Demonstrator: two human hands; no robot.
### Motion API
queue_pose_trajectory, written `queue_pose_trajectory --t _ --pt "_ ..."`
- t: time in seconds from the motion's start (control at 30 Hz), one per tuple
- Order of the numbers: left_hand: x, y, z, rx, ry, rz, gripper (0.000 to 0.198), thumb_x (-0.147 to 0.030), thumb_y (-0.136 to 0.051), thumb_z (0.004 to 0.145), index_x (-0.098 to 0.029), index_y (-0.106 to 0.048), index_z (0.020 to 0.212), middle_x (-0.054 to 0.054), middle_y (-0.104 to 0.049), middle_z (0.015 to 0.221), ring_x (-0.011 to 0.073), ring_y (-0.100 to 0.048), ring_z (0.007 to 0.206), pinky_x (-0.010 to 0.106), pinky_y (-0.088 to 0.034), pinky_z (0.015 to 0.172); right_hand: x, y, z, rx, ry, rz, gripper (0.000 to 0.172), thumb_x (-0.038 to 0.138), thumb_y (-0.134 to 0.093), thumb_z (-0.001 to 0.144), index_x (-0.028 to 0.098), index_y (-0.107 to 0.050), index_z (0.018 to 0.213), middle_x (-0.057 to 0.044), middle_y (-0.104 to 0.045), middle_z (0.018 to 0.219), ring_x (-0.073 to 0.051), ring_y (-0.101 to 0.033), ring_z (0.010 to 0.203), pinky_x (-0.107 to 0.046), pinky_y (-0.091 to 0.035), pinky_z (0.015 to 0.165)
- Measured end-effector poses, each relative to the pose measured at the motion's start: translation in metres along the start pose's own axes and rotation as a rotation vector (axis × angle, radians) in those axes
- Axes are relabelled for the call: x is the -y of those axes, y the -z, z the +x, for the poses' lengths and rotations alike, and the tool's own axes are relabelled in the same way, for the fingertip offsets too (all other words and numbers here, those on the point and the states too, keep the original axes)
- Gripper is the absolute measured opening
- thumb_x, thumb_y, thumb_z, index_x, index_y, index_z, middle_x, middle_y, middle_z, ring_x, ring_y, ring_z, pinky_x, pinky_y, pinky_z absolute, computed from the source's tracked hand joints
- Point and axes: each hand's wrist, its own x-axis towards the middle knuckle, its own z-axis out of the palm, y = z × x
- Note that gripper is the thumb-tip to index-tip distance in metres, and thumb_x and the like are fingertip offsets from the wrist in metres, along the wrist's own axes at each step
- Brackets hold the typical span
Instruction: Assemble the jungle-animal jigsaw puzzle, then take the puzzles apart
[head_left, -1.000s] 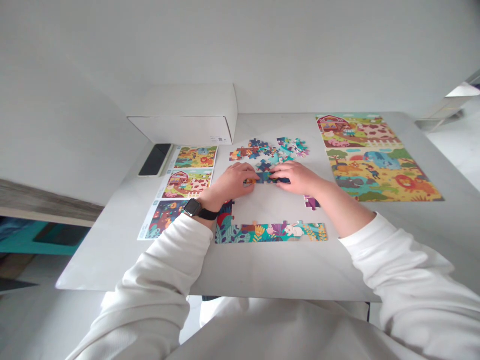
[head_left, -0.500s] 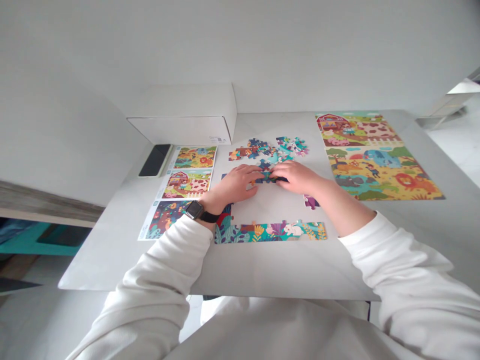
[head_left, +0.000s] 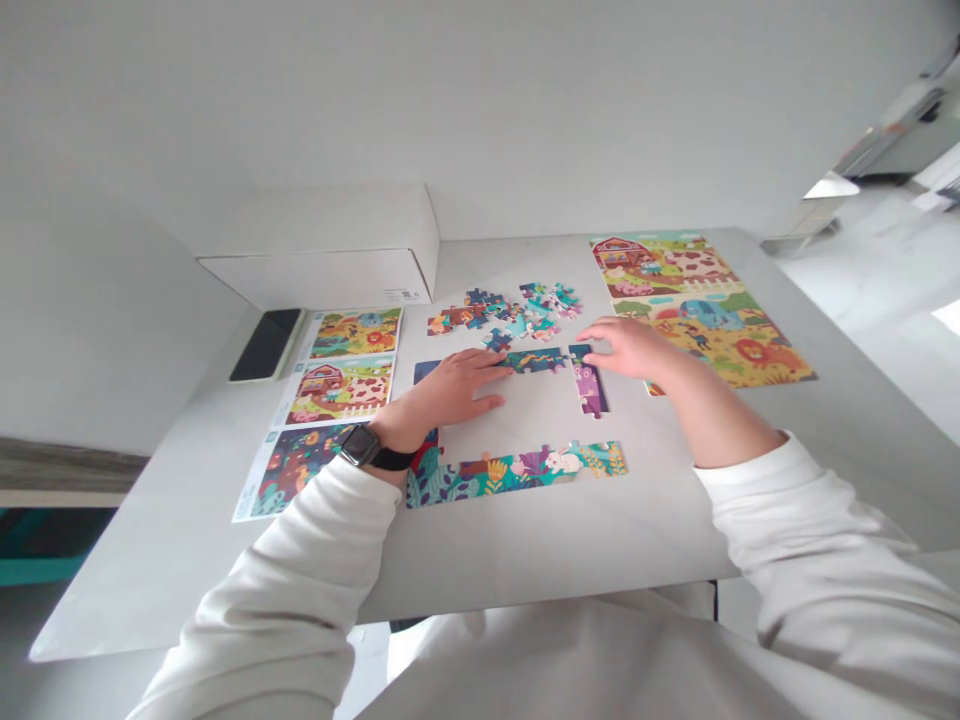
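Observation:
My left hand (head_left: 459, 398), with a black watch on its wrist, lies flat with fingers stretched over the left part of a dark blue-green puzzle strip (head_left: 536, 361). My right hand (head_left: 630, 345) is at the top of a short purple puzzle column (head_left: 589, 385), thumb over its upper corner and fingers apart. The column stands at the strip's right end; whether they interlock I cannot tell. Nearer me runs a joined teal bottom row (head_left: 517, 471) with a white rabbit. Part of the puzzle's left side is hidden under my left hand and wrist.
Loose puzzle pieces (head_left: 517, 315) are heaped behind the strip. On the left lie a picture sheet (head_left: 341, 392) and a phone (head_left: 266, 345), with a white box (head_left: 315, 275) behind. Two finished puzzles (head_left: 697, 310), a farm and a safari scene, lie at the right.
My right hand has moved right, off the upper strip to the purple column. My left hand remains on the strip. The camera view has shifted, revealing more of the strip and column.

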Motion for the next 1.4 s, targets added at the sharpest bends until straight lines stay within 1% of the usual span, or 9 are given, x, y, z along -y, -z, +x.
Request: queue_pose_trajectory --t 0.1,0.23,0.37,0.53,0.7,0.83,0.97,1.27,1.4 --pt "0.003 -0.002 0.0 0.013 -0.011 -0.003 0.051 -0.047 -0.066 0.101 -0.029 -0.07 0.148 0.009 -0.061 0.16 0.0342 -0.054 0.151 0.056 -0.04 0.131 0.003 -0.008 -0.017 0.03 0.058 -0.013 0.032 0.026 -0.08 0.089 0.028 -0.082 0.121 -0.009 -0.078 0.131 -0.032 -0.072 0.122 -0.053 -0.057 0.11" --pt "0.005 -0.004 0.0 0.028 -0.017 0.003 0.052 -0.048 -0.063 0.102 -0.03 -0.067 0.151 0.008 -0.058 0.164 0.0327 -0.05 0.155 0.055 -0.037 0.133 0.007 -0.016 -0.025 -0.006 0.047 0.006 0.03 0.026 -0.078 0.092 0.027 -0.082 0.122 -0.012 -0.075 0.139 -0.033 -0.07 0.131 -0.056 -0.054 0.115" --pt "0.004 -0.004 0.0 0.056 -0.022 0.027 0.056 -0.049 -0.06 0.104 -0.023 -0.064 0.153 0.012 -0.054 0.166 0.0336 -0.049 0.155 0.055 -0.035 0.134 0.008 -0.019 -0.023 -0.032 0.015 0.06 0.031 0.025 -0.079 0.092 0.026 -0.083 0.122 -0.013 -0.076 0.139 -0.031 -0.073 0.127 -0.052 -0.058 0.11" --pt "0.004 -0.003 0.0 0.049 -0.024 0.002 0.053 -0.048 -0.062 0.103 -0.029 -0.065 0.152 0.01 -0.055 0.166 0.0335 -0.05 0.154 0.057 -0.035 0.133 0.008 -0.02 -0.018 -0.043 -0.053 0.12 0.038 0.022 -0.082 0.088 0.025 -0.08 0.125 -0.011 -0.076 0.137 -0.028 -0.076 0.117 -0.045 -0.062 0.102" --pt "0.004 -0.003 0.001 0.036 -0.011 -0.011 0.053 -0.047 -0.066 0.101 -0.03 -0.068 0.151 0.01 -0.057 0.164 0.0345 -0.052 0.153 0.058 -0.037 0.132 0.005 -0.011 -0.002 0.065 -0.102 0.048 0.056 0.019 -0.088 0.08 0.026 -0.076 0.134 -0.011 -0.074 0.131 -0.029 -0.075 0.109 -0.044 -0.06 0.102" --pt "0.002 0.0 0.001 0.065 0.0 0.013 0.054 -0.049 -0.063 0.102 -0.029 -0.066 0.152 0.008 -0.055 0.166 0.0335 -0.05 0.154 0.055 -0.036 0.133 0.003 -0.003 0.01 0.205 -0.137 0.005 0.061 0.032 -0.093 0.079 0.029 -0.075 0.138 -0.011 -0.07 0.134 -0.031 -0.073 0.113 -0.044 -0.058 0.105" --pt "0.001 0.001 0.0 0.09 0.015 0.032 0.055 -0.051 -0.06 0.103 -0.03 -0.064 0.154 0.007 -0.053 0.168 0.0318 -0.048 0.156 0.053 -0.034 0.135 0.0 -0.001 0.016 0.247 -0.111 -0.012 0.061 0.041 -0.093 0.079 0.032 -0.076 0.137 -0.011 -0.068 0.134 -0.034 -0.07 0.119 -0.045 -0.055 0.108" --pt "0.002 -0.001 0.0 0.08 0.025 0.016 0.057 -0.052 -0.062 0.102 -0.028 -0.066 0.153 0.006 -0.053 0.168 0.0334 -0.047 0.157 0.054 -0.034 0.135 0.006 -0.005 0.017 0.193 -0.026 0.004 0.065 0.029 -0.09 0.083 0.027 -0.071 0.145 -0.012 -0.067 0.139 -0.033 -0.067 0.127 -0.046 -0.053 0.111" --pt "0.001 0.0 0.0 0.08 0.017 0.012 0.057 -0.051 -0.061 0.102 -0.027 -0.065 0.154 0.008 -0.053 0.168 0.0331 -0.047 0.156 0.054 -0.033 0.135 0.006 -0.006 0.017 0.176 0.047 0.007 0.051 0.025 -0.088 0.084 0.025 -0.076 0.133 -0.011 -0.073 0.132 -0.032 -0.067 0.126 -0.046 -0.053 0.111"
